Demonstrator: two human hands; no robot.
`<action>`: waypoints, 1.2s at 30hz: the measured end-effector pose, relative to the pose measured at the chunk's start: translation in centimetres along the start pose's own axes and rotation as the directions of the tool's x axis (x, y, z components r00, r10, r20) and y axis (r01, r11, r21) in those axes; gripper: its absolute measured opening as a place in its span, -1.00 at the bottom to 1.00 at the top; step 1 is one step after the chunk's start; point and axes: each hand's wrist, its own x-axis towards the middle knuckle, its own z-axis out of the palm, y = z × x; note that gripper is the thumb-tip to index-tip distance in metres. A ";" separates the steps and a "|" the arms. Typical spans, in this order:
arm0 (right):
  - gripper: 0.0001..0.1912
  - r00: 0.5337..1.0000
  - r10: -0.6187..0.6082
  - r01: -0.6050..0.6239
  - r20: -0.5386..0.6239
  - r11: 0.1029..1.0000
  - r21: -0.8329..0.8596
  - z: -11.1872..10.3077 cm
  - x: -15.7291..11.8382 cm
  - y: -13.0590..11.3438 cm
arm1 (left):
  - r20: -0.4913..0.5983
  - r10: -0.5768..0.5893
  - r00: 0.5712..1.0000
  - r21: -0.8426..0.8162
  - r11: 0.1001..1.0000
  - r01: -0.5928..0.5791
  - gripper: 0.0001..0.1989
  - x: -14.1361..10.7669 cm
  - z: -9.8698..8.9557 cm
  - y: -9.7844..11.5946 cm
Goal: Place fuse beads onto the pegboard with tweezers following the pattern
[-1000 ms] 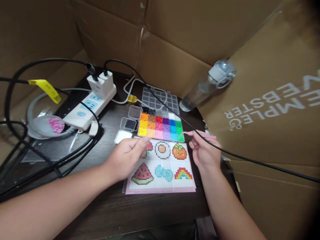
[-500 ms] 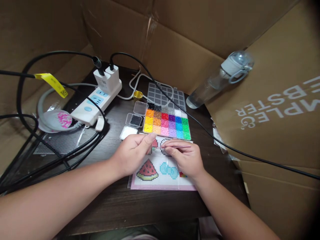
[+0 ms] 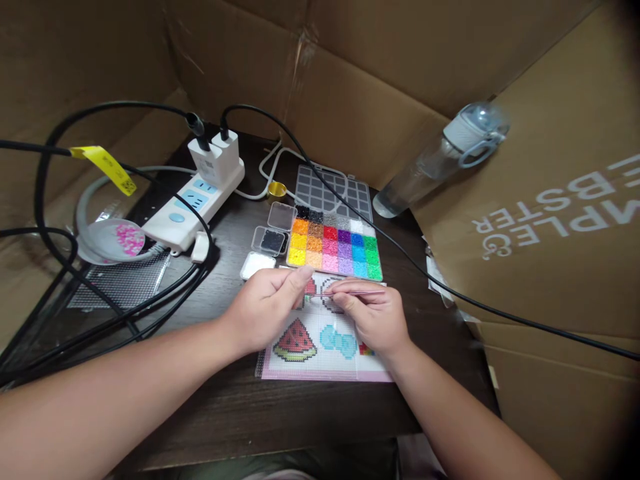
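Observation:
My right hand pinches slim pinkish metal tweezers, their tip pointing left over the upper part of a pattern sheet. My left hand is closed beside that tip, thumb pressed on curled fingers; whatever it may hold is hidden. Under both hands lies the pattern sheet with a clear pegboard over it. A watermelon slice and a light blue bow show on it. Above stands a bead box of many coloured compartments.
Left of the bead box are small open cases of black beads and white beads. A power strip, looping black cables and a dish with pink beads fill the left. A water bottle leans against cardboard walls.
The right hand and tweezers have shifted very slightly to the right. The left hand and the sheet look the same.

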 end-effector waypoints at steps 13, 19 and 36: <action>-0.84 0.825 0.374 -0.160 -0.424 0.874 0.460 -6.9 1.6 2.6 | 0.011 -0.046 0.999 0.023 0.999 0.046 -0.49 0.1 -0.2 -0.5; -0.78 0.731 0.454 -0.175 -0.510 0.847 0.502 -6.9 2.0 3.4 | 0.001 -0.054 0.999 0.042 0.998 0.054 -0.49 0.1 -0.2 -0.3; -0.84 0.785 0.272 -0.037 -0.557 0.918 0.396 -4.7 1.3 1.6 | 0.008 -0.014 1.000 -0.003 1.000 0.014 -0.50 0.0 -0.1 -0.5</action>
